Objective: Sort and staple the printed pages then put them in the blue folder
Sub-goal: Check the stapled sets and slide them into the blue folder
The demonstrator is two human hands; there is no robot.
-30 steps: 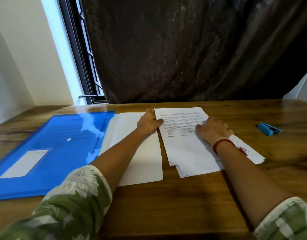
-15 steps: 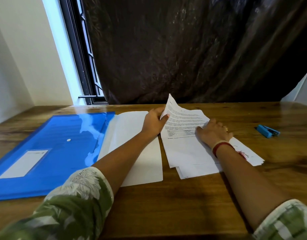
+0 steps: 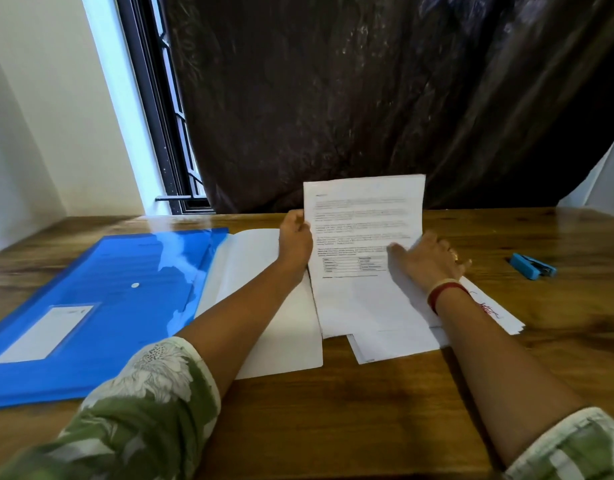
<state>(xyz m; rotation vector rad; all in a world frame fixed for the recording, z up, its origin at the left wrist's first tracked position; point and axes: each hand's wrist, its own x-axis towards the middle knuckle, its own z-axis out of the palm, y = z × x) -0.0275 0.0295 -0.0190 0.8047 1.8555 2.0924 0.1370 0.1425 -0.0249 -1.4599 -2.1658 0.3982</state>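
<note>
The top printed page (image 3: 362,233) now stands nearly upright off the loose stack (image 3: 402,337), pinched at its left edge by the left hand (image 3: 295,242); a second ago it lay flat, then only its corner curled. The right hand (image 3: 426,261), fingers spread and holding nothing, presses the stack. Sorting seems just begun: the stapler (image 3: 532,270) lies untouched right of the stack, the blue folder (image 3: 90,306) left.

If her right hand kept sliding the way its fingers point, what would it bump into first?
The right hand points left across the pile of pages, so it would probably meet the lifted printed page held by the left hand; depth is unclear.
</note>
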